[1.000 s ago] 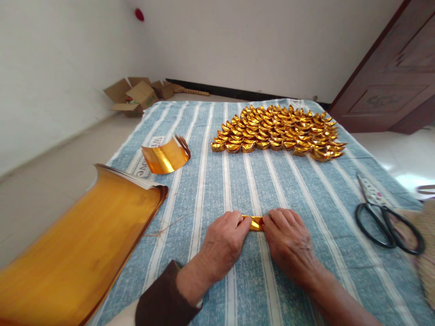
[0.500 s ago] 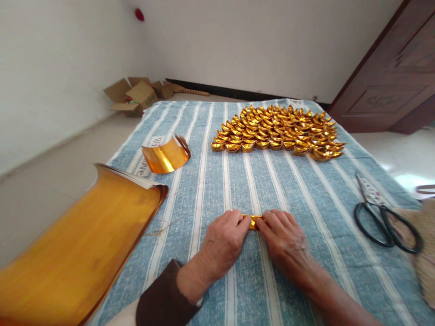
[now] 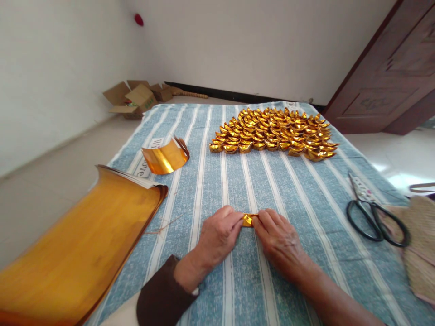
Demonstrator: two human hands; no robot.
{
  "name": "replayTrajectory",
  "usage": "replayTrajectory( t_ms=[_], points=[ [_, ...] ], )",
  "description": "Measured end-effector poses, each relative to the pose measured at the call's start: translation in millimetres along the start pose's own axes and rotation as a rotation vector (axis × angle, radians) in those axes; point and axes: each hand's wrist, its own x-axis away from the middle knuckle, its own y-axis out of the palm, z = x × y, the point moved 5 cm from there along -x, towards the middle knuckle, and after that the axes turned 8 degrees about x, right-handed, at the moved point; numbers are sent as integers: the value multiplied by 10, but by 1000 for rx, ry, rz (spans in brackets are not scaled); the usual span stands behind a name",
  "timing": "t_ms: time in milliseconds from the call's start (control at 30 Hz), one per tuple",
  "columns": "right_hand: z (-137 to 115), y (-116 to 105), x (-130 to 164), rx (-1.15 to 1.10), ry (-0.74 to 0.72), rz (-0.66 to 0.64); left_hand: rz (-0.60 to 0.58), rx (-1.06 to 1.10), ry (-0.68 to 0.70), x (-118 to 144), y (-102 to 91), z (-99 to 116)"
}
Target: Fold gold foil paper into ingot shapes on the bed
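Between my two hands lies a small folded strip of shiny gold foil paper (image 3: pixel 248 220), low over the striped cloth. My left hand (image 3: pixel 220 233) pinches its left end, and my right hand (image 3: pixel 277 235) grips the right end with fingers closed. Only the middle of the strip shows; the fingers cover both ends. Beyond them, toward the back right, stand many folded gold paper ingots (image 3: pixel 272 131) packed close together in rows. A curved stack of cut gold paper (image 3: pixel 166 157) sits to the left, behind my left hand.
Large gold paper sheets (image 3: pixel 84 244) lie piled along the table's left side. Black-handled scissors (image 3: pixel 375 222) rest at the right beside a tan woven piece (image 3: pixel 423 244). A blue-and-white striped cloth (image 3: pixel 210 190) covers the table. Open cardboard boxes (image 3: pixel 136 98) stand on the floor behind.
Both hands keep hold of the gold strip. My left hand's fingers have shifted slightly, uncovering a little more of its left part. The view has turned a little to the right.
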Motion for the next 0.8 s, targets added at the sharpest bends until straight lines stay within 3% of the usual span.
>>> replayTrajectory(
  t_ms=[100,200,267,500,633,800],
  points=[
    [1,10,1,3,2,7,126,119,-9,-21,-173,-48],
    [3,17,0,18,3,10,296,73,-13,-27,-368,-53],
    [3,20,3,21,3,15,308,16,36,-26,-412,6],
    [-7,37,9,19,7,4,-18,-215,309,105,-109,250],
    [-12,31,-5,44,3,0,-112,-341,331,181,13,198],
    [-36,40,0,94,-25,-3,-199,-414,340,210,35,144]
  ],
)
